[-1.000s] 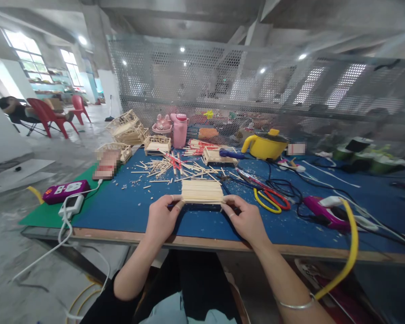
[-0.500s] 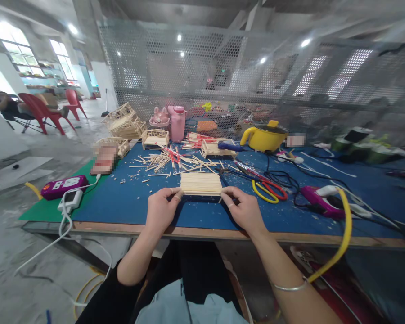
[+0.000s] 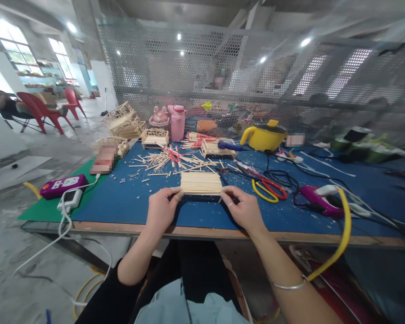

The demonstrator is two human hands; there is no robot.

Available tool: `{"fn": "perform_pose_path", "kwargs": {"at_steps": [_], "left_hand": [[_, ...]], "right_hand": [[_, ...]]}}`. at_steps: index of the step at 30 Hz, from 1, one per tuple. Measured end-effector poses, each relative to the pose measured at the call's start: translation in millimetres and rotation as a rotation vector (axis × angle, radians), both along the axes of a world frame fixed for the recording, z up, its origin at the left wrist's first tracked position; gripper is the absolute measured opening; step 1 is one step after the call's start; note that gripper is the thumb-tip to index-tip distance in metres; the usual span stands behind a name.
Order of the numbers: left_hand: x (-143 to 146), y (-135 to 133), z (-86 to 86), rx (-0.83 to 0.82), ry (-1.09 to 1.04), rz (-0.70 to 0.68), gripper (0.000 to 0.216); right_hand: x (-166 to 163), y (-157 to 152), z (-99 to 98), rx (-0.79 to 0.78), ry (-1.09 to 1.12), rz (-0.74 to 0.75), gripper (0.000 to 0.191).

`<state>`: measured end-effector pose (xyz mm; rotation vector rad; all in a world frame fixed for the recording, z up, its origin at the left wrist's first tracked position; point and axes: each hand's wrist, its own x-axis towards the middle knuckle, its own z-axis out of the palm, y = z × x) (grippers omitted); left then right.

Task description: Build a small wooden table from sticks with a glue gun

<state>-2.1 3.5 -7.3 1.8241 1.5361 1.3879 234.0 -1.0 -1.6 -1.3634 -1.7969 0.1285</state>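
Observation:
A small platform of pale wooden sticks laid side by side (image 3: 201, 182) is close to the table's front edge. My left hand (image 3: 164, 207) pinches its near left corner between thumb and fingers. At the near right corner, the fingertips of my right hand (image 3: 243, 208) close on it the same way. Just behind it lies a heap of loose wooden sticks (image 3: 157, 163), some with red paper wrappers. Scissors with red and yellow handles (image 3: 268, 191) lie to the right of my right hand.
Small stick-built bed frames (image 3: 155, 138) stand at the back left, near a pink jug (image 3: 177, 123). A blue-handled glue gun (image 3: 230, 146) rests by a yellow pot (image 3: 266, 137). Purple power strips (image 3: 64, 185) and cables lie at both sides. A person sits far left.
Almost nothing differs. Both hands keep their places at the platform's corners, and the view has shifted very slightly.

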Motion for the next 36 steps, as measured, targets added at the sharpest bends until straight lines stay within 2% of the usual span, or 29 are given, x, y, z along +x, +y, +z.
{"fn": "perform_pose_path", "kwargs": {"at_steps": [36], "left_hand": [[-0.2, 0.1, -0.7, -0.036, 0.064, 0.022, 0.023]], "right_hand": [[-0.4, -0.6, -2.7, -0.042, 0.07, 0.025, 0.009]]}}
